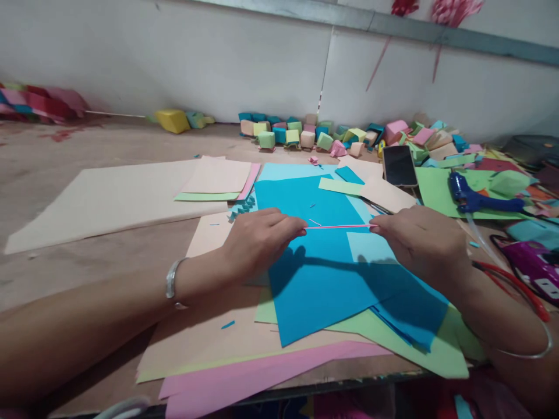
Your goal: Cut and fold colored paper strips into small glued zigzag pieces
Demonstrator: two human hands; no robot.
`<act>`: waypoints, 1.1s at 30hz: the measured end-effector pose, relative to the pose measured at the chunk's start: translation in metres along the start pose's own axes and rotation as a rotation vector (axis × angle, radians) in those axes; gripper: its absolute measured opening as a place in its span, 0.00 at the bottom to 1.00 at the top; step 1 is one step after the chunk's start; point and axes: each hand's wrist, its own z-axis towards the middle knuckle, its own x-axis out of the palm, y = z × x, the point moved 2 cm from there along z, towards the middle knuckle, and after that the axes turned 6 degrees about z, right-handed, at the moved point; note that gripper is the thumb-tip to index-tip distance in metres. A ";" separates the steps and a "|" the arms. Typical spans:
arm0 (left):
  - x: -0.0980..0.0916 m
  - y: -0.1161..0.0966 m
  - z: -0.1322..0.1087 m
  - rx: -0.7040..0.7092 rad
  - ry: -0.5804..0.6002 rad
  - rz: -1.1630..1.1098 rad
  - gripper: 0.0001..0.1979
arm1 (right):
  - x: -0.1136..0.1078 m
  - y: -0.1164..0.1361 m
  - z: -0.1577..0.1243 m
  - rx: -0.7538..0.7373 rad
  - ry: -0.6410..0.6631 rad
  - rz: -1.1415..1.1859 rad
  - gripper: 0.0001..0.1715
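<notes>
My left hand (264, 235) and my right hand (425, 235) are both closed in a pinch, one at each end of a thin pink strip (338, 226). The strip is held level and taut, a little above a blue paper sheet (317, 291), on which both hands cast shadows. It looks like paper seen edge-on. A small light-blue paper piece (371, 247) lies under it, near my right hand. Beside my left hand are folded teal paper scraps (243, 206). Dark pointed blades (378, 205) lie just beyond my right hand.
Paper cubes (292, 137) line the wall. To the right are a phone (399, 166), a blue glue gun (474, 195) on green paper, red handles (519, 285) and a purple object (533, 265). Large cream paper (109, 198) lies left; pink sheets (244, 372) overhang the front edge.
</notes>
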 end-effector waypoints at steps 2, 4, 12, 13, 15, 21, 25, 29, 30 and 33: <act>0.001 0.003 0.001 -0.034 -0.018 -0.031 0.10 | 0.001 0.001 0.000 0.014 -0.013 -0.015 0.11; 0.001 0.008 0.002 -0.094 -0.021 -0.064 0.11 | 0.002 -0.001 -0.001 0.038 -0.015 -0.037 0.12; -0.023 -0.005 0.007 -0.025 -0.263 0.086 0.19 | 0.002 0.005 -0.002 0.092 -0.107 -0.276 0.13; -0.025 -0.015 0.004 0.076 -0.239 0.116 0.22 | 0.003 0.016 -0.001 0.014 -0.079 -0.228 0.11; -0.026 -0.035 -0.002 0.248 -0.072 0.140 0.20 | 0.005 0.039 0.000 -0.124 -0.058 -0.083 0.07; -0.031 -0.050 -0.007 0.294 -0.029 0.063 0.12 | 0.015 0.068 0.000 -0.240 -0.106 0.092 0.07; -0.029 -0.050 -0.004 0.281 -0.001 0.027 0.12 | 0.018 0.071 -0.001 -0.240 -0.078 0.142 0.08; -0.020 -0.048 -0.004 0.274 0.055 0.045 0.09 | 0.024 0.059 -0.003 -0.239 0.014 0.209 0.11; -0.017 -0.045 -0.004 0.260 0.072 0.076 0.10 | 0.027 0.050 -0.004 -0.221 0.050 0.217 0.12; -0.008 -0.029 -0.003 0.205 0.075 0.207 0.13 | 0.031 0.007 -0.010 -0.101 0.055 0.130 0.15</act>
